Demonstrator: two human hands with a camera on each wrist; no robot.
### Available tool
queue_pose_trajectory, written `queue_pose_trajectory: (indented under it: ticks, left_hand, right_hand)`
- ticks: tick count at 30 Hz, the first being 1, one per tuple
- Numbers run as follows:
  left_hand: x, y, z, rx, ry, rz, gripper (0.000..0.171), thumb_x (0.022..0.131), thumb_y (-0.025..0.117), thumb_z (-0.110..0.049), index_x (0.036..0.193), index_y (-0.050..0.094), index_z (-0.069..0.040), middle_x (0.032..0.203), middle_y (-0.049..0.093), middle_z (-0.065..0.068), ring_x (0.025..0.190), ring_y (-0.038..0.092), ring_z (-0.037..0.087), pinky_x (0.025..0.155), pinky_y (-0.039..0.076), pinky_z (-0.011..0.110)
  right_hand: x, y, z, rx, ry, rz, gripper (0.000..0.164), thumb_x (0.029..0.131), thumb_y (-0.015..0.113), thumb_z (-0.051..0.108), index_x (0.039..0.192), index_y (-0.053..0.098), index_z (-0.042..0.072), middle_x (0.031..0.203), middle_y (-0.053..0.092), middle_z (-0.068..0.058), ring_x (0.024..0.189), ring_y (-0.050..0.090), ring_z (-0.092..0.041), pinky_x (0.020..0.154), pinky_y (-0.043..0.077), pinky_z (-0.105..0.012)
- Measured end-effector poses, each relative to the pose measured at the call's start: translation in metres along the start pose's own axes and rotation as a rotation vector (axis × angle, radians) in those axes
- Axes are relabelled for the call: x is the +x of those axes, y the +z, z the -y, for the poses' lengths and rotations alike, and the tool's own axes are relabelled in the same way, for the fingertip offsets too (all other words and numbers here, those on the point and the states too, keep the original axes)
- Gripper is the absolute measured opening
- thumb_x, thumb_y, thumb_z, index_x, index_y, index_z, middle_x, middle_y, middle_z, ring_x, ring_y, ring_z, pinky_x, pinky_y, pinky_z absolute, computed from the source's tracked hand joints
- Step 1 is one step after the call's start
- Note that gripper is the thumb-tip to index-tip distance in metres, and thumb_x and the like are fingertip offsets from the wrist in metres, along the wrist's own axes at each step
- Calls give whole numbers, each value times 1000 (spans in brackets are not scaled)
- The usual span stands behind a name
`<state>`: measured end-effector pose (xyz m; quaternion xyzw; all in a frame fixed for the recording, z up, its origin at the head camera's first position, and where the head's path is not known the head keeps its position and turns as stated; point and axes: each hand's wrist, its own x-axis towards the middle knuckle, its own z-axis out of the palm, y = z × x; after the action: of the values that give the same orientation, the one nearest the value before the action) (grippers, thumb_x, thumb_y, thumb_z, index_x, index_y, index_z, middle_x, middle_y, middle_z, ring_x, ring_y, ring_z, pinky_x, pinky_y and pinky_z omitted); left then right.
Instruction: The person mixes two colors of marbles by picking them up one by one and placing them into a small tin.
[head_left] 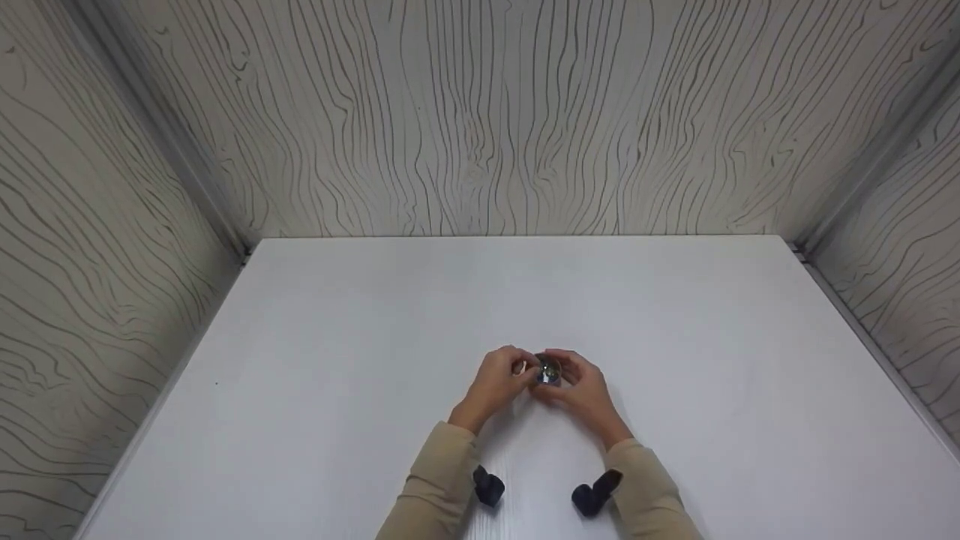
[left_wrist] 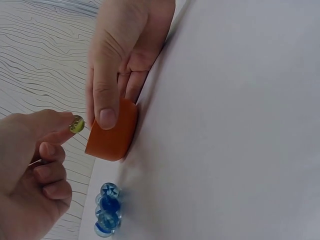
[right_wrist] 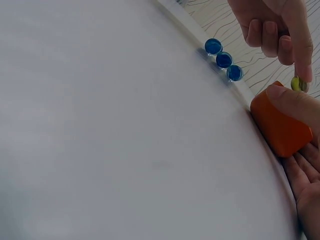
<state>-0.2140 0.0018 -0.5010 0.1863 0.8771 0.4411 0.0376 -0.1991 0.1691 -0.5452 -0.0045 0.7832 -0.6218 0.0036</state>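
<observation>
My left hand [head_left: 495, 384] pinches a yellow-green glass marble [left_wrist: 76, 124] between thumb and finger, just above and beside the rim of a small orange cup [left_wrist: 116, 131]. The right hand [head_left: 589, 391] grips this cup [right_wrist: 281, 124], thumb on the near side and fingers around the far side. Its base looks to be on or close to the white table. Shiny glassy contents show in the cup's mouth in the head view, too small to tell apart. Several blue marbles [left_wrist: 109, 204] lie in a cluster on the table beneath the left hand, hidden in the head view.
The white table [head_left: 337, 315] reaches back to a wood-grain patterned wall [head_left: 480, 120], with matching panels at both sides. Black camera mounts [head_left: 489, 487] stick out from the inner sides of both beige sleeves [head_left: 435, 480].
</observation>
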Motion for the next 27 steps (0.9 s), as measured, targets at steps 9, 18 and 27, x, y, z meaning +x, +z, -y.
queue_pose_trajectory:
  ticks: [9, 18, 27]
  left_hand:
    - [0, 2, 5, 22, 47, 4, 15, 90, 64, -10, 100, 72, -2, 75, 52, -1, 68, 38, 4, 61, 32, 15]
    - [-2, -1, 4, 15, -4, -12, 16, 90, 65, -11, 101, 72, -2, 75, 45, -4, 70, 40, 6, 63, 33, 17]
    - [-4, -4, 6, 7, 14, -31, 14, 90, 64, -9, 99, 71, -1, 72, 42, -5, 68, 38, 5, 63, 31, 17]
  right_hand:
    - [0, -1, 2, 31, 12, 0, 53, 74, 80, 5, 124, 60, 4, 129, 62, -15, 130, 54, -30, 112, 38, -40]
    - [1, 0, -1, 9, 7, -10, 56, 74, 80, 5, 125, 59, 2, 131, 61, -17, 130, 53, -32, 111, 39, -41]
    - [1, 0, -1, 3, 7, -12, 58, 73, 81, 4, 126, 58, 2, 132, 60, -17, 131, 52, -33, 111, 40, -41]
